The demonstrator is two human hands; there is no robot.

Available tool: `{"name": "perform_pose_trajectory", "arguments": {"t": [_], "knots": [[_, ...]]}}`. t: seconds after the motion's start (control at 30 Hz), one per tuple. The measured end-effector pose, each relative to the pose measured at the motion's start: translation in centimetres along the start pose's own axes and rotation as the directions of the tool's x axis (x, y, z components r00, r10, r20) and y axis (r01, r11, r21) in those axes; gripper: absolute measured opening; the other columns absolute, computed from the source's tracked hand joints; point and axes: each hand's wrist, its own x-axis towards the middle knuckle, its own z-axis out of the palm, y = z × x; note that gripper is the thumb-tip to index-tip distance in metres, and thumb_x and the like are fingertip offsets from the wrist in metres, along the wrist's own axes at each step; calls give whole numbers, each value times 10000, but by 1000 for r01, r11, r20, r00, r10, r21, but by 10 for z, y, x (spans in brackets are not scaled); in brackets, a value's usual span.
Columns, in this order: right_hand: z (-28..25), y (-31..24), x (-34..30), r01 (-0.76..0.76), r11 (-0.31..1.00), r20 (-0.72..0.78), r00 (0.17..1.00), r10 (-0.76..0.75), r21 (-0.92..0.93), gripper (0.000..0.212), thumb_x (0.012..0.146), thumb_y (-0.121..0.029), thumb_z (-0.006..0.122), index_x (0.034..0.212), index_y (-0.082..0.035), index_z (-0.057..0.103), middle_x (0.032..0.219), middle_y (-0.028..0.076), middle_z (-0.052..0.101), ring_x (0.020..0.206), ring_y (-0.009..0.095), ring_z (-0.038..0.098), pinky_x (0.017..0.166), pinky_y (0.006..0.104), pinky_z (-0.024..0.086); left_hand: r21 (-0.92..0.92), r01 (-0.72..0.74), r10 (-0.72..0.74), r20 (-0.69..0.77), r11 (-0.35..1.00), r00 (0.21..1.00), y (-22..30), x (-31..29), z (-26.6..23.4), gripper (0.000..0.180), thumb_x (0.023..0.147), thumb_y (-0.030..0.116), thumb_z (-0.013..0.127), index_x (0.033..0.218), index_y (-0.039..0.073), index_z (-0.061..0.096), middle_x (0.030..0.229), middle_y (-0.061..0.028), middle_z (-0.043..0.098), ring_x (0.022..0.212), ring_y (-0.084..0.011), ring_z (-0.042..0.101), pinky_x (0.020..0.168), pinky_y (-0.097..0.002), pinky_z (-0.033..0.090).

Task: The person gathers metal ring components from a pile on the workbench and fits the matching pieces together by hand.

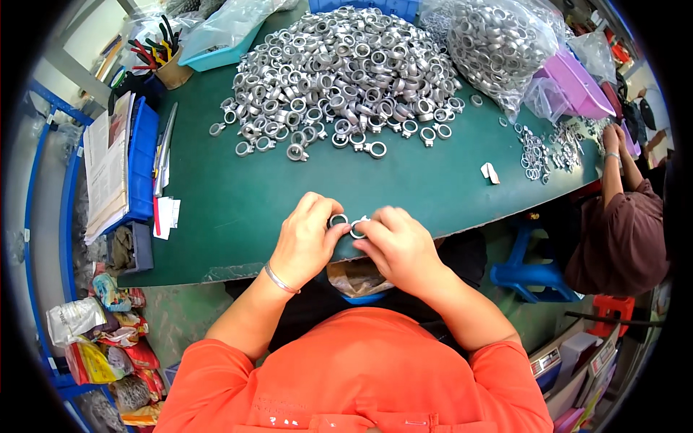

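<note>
Just above the near edge of the green table, my left hand pinches a small silver metal ring clamp between thumb and fingers. Close beside it, my right hand grips a second metal ring clamp, its fingers slightly blurred. The two clamps sit almost side by side; whether they touch I cannot tell. Beyond my hands rises a large heap of similar ring clamps, with several loose ones at its near edge.
A clear bag of clamps and a pink bin stand back right. Thin rings lie near a co-worker's hands. At left are a blue tray and a cup of pliers. Below my hands sits a lined container.
</note>
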Motion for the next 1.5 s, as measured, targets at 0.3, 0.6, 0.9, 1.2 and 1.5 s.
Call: {"name": "perform_pose_trajectory", "arguments": {"t": [0.3, 0.6, 0.9, 1.2, 1.5], "knots": [[-1, 23, -3, -41, 914, -74, 994, 77, 403, 177, 760, -45, 747, 854, -46, 597, 986, 113, 613, 896, 301, 613, 749, 369, 515, -561, 279, -221, 171, 780, 960, -2, -11, -11, 163, 817, -120, 619, 955, -35, 634, 911, -62, 588, 755, -133, 656, 683, -265, 547], [3, 27, -11, 141, 972, -168, 980, -109, 190, 183, 747, 34, 698, 883, -36, 598, 1029, 131, 625, 896, 312, 599, 751, 384, 507, -452, 100, -115, -6, 886, 993, 5, -14, 21, 193, 824, -146, 582, 975, -39, 633, 1044, -100, 578, 861, -156, 680, 727, -258, 568], [0, 14, -51, 376, 927, -156, 915, -372, -3, 351, 705, -105, 712, 1055, -107, 688, 1010, 66, 588, 871, 240, 596, 733, 361, 503, -267, 70, 11, 288, 961, 957, -13, -89, 42, 138, 827, 106, 681, 927, 11, 667, 830, -155, 673, 710, -337, 653, 655, -402, 537], [27, 23, -45, 448, 891, 29, 894, -447, -73, 350, 786, -110, 627, 1135, -113, 624, 1215, 63, 582, 987, 228, 574, 852, 365, 452, 398, 78, -253, 411, 914, 876, -113, -94, 149, 419, 910, 451, 495, 1133, 126, 635, 1189, -120, 640, 1110, -277, 601, 929, -434, 470], [80, 182, -111, -269, 791, 154, 898, 413, -550, 350, 891, -342, 566, 1138, -118, 670, 1217, 146, 621, 1078, 336, 610, 856, 504, 498, 413, 123, -287, 365, 902, 886, -143, -93, 155, 408, 919, 430, 488, 1144, 123, 635, 1185, -113, 646, 1098, -268, 610, 930, -423, 473]]}}
